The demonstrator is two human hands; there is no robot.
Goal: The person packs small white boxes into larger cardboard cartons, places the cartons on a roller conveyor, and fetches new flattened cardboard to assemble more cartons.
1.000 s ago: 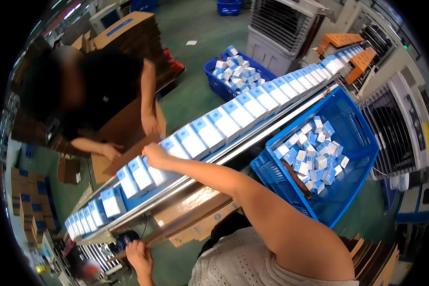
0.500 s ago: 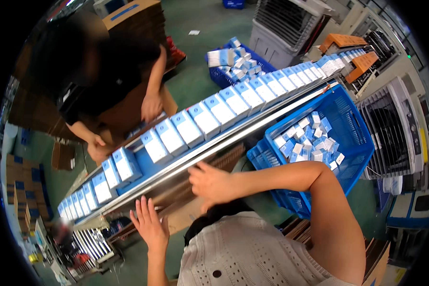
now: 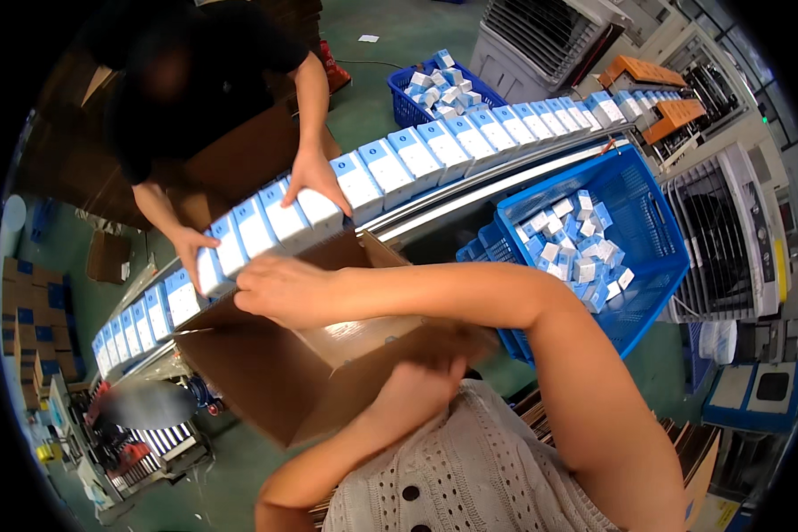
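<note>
An open cardboard box point(image 3: 275, 377) stands before me, tilted against the near side of the conveyor, its flaps spread. My right hand point(image 3: 284, 288) reaches left across it, fingers bent over the flap at its far left edge, close to the cartons. Under that forearm, my left hand point(image 3: 421, 390) lies by the box's near right side; its fingers are smeared by motion. Across the belt, a co-worker's two hands point(image 3: 315, 182) clasp a row of blue-and-white cartons point(image 3: 257, 226) from both ends, just beyond the box.
Similar cartons point(image 3: 417, 155) line the conveyor on both sides. A blue crate point(image 3: 634, 310) of small boxes stands to my right, and another blue basket point(image 3: 408, 111) beyond the belt. Air coolers point(image 3: 727, 235) stand at the right. Stacked cardboard point(image 3: 696, 470) is beside me.
The cardboard box has come up to the belt in front of me. My right hand has moved left over it and my left hand right, crossing. The co-worker's hands have closed round several cartons.
</note>
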